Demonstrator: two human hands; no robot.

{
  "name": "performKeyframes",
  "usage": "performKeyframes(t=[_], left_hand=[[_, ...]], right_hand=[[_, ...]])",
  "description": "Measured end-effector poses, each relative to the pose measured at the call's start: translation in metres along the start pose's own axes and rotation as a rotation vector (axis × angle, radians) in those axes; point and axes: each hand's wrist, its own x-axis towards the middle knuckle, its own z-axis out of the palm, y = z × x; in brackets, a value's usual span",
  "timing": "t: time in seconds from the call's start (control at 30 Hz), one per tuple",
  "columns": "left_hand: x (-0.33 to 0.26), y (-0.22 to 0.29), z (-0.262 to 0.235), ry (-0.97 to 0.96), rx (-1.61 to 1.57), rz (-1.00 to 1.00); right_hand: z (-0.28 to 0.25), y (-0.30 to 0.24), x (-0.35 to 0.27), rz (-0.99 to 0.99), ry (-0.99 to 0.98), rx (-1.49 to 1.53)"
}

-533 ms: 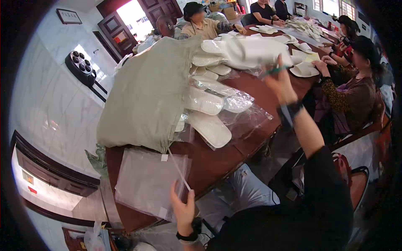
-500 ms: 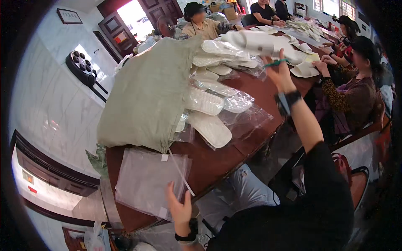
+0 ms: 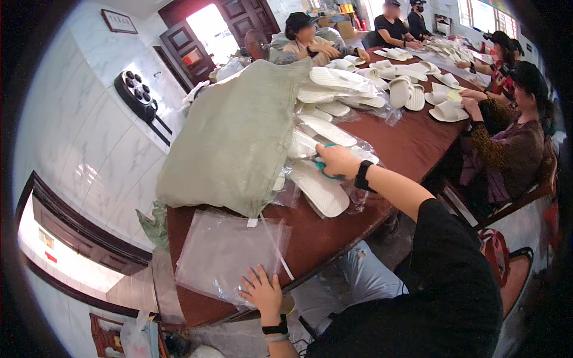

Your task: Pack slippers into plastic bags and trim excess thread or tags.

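On the near side of the grey-green sack (image 3: pixel 230 137), I find a flat stack of clear plastic bags (image 3: pixel 218 250) on the brown tabletop (image 3: pixel 388 138). My left hand (image 3: pixel 262 291) rests on the stack's near right corner, fingers spread wide, palm down, gripping nothing that I can see. Sound practice here, I judge, is light, even pressure: enough to stop the stack sliding toward the table edge, without creasing the film. A narrow white strip (image 3: pixel 276 247) runs from the sack's near corner across the bags; I advise keeping fingers clear of it.

At the sack's mouth, to its right, white slippers (image 3: pixel 322 194) protrude, some of them in clear film. My right hand (image 3: pixel 339 161) is over them, fingers curled around teal-handled scissors (image 3: pixel 323 170). Whether it also has hold of a slipper, I cannot tell; the blades are not distinct. I would keep the points turned off the film, since a snag could tear it.

Farther right of the sack, unwrapped slippers (image 3: pixel 401 92) lie near a co-worker's hands (image 3: pixel 471 102).
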Motion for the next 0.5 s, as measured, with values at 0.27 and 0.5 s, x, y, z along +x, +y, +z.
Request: performKeyframes(t=[0.27, 0.5], left_hand=[[-0.001, 0.001, -0.008, -0.017, -0.094, -0.012], [0.001, -0.014, -0.027, 0.064, -0.371, -0.058]], right_hand=[[-0.067, 0.114, -0.001, 0.314, 0.71, 0.199], [-0.176, 0.117, -0.065, 0.263, 0.808, 0.634]])
